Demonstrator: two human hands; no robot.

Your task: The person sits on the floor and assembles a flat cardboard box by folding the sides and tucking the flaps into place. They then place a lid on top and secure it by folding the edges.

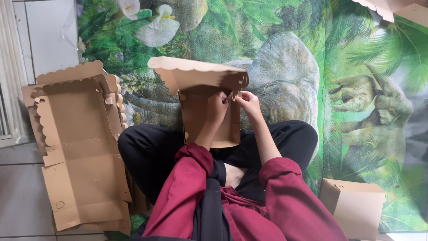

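Green jungle-print mat (356,67) with dinosaurs covers the floor ahead of me, and pale tiles (18,196) show along its left edge. On my left a stack of flat brown cardboard blanks (80,147) lies unfolded, long side running away from me, scalloped edges at the far end and side flaps spread. On my right, near my knee, a folded brown box (354,207) sits closed on the mat, and more scalloped cardboard (388,9) pokes in at the top right corner. I sit cross-legged in black trousers, and the box (200,111) I work on stands over my lap, between my knees. Its tray runs lengthwise away from me, open side facing me, and the scalloped lid (196,71) stands at the far end, tipped toward me across the top. My left hand (216,109) is closed on the tray's right wall near the far corner. My right hand (247,102) pinches a small flap at that same corner, just under the lid's edge. Open mat lies beyond the box and off to the right.
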